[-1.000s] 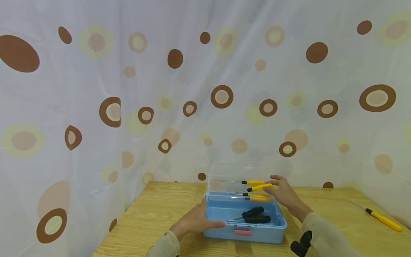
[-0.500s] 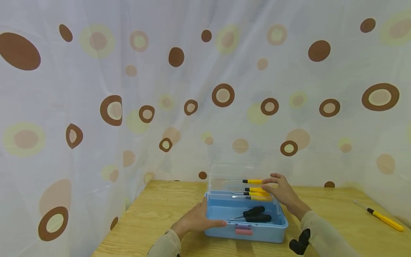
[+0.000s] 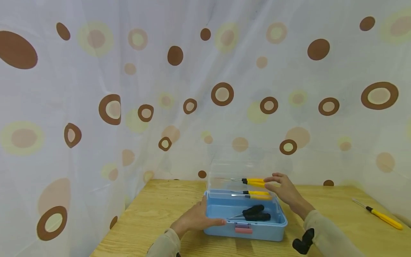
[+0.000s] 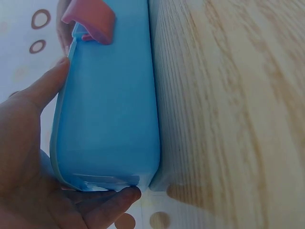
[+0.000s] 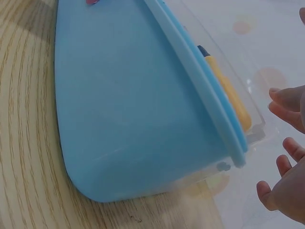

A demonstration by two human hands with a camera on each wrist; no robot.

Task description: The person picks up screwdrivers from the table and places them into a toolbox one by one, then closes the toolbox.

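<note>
A light-blue storage box point(image 3: 224, 232) with a pink latch point(image 3: 243, 230) stands on the table, its clear lid point(image 3: 221, 167) raised at the back. My left hand point(image 3: 196, 216) holds its front left corner, thumb along the front rim and fingers round the side. Two black-handled screwdrivers point(image 3: 258, 216) lie inside the base. Several yellow-handled screwdrivers point(image 3: 257, 192) lie crosswise in the lid, tips to the left. Near the ends of the upper yellow handles point(image 3: 253, 184) is my right hand point(image 3: 285, 191); its fingers look empty in the right wrist view.
Another yellow-handled screwdriver point(image 3: 385, 218) lies on the wooden table point(image 3: 154, 207) far to the right. A white dotted curtain point(image 3: 244, 117) hangs behind and to the left of the table.
A yellow screwdriver, earlier tilted in my right hand, moved up beside the topmost one in the lid. My right hand drew back slightly from the handles. The left hand stayed at the corner.
</note>
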